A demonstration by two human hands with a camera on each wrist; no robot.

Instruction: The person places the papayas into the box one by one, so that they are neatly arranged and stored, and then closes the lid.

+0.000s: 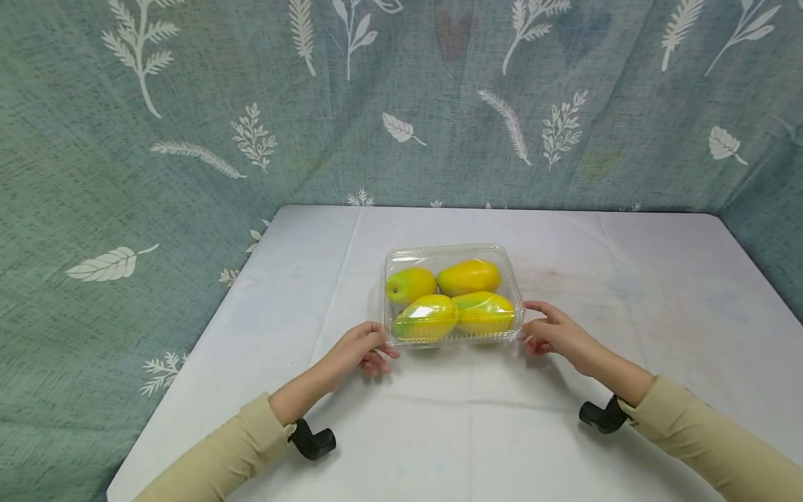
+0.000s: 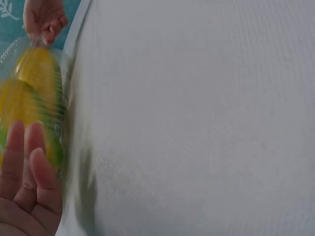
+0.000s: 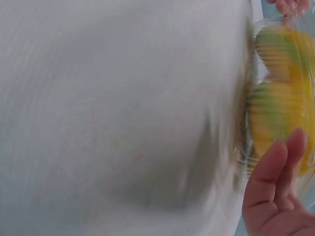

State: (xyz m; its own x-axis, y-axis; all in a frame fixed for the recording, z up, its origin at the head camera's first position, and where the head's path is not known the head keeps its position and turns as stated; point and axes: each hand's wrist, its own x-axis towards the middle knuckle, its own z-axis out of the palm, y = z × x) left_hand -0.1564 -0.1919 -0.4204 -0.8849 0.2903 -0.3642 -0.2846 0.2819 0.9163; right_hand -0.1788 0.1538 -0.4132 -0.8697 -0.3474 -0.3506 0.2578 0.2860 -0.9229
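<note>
A clear plastic clamshell container [image 1: 401, 258] holds several yellow-green mangoes [image 1: 470, 277], and its lid is closed over them. My left hand [image 1: 360, 348] pinches the rim at the near left corner, its other fingers hanging loosely below. At the near right side, my right hand [image 1: 555, 335] grips the rim, index finger stretched along the edge. In the left wrist view, mangoes [image 2: 42, 73] show through the ribbed wall beyond the left fingers [image 2: 43, 169]. The right wrist view shows right fingers [image 3: 268, 167] beside the container, with thumb contact partly hidden.
A white cloth [image 1: 464, 432] covers the table under the container. Behind and to the left hangs a blue-green curtain [image 1: 339, 132] with a white leaf pattern. Black wrist cameras [image 1: 314, 440] sit below both sleeves.
</note>
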